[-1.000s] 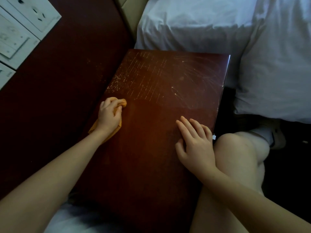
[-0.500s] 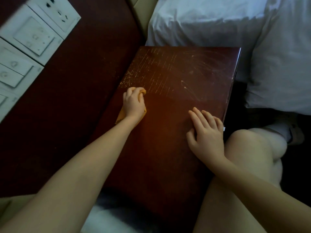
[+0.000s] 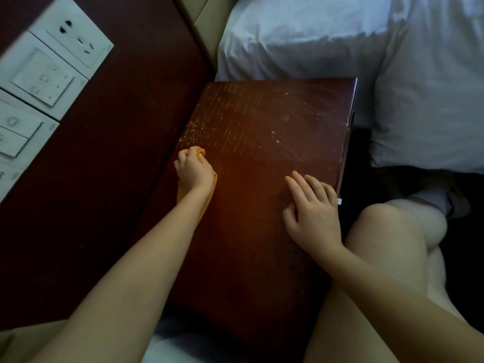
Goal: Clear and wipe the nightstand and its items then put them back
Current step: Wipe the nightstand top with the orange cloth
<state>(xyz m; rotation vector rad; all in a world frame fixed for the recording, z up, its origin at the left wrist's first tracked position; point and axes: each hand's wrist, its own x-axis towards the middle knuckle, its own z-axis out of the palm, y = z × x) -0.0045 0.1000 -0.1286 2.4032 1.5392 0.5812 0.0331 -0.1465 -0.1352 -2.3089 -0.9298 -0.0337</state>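
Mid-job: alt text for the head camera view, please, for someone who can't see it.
The left hand grips a crumpled orange cloth on the dark reddish-brown wooden nightstand top, near its left edge, just short of pale dusty streaks. The right hand rests flat near the right edge; white pillows lie beyond.

Dim, soft-focus view; faint glare shows scratches on the nightstand (image 3: 262, 142), and wide-angle edges bend.

You have open wood on the nightstand (image 3: 262, 142) between your left hand (image 3: 195, 171), gripping the cloth (image 3: 212, 183) at the left edge, and your right hand (image 3: 311, 213), flat near the right edge. The wall panel (image 3: 104, 166) rises along the left side, white bedding (image 3: 301, 43) meets the far edge, and your knee (image 3: 392, 226) crowds the right.
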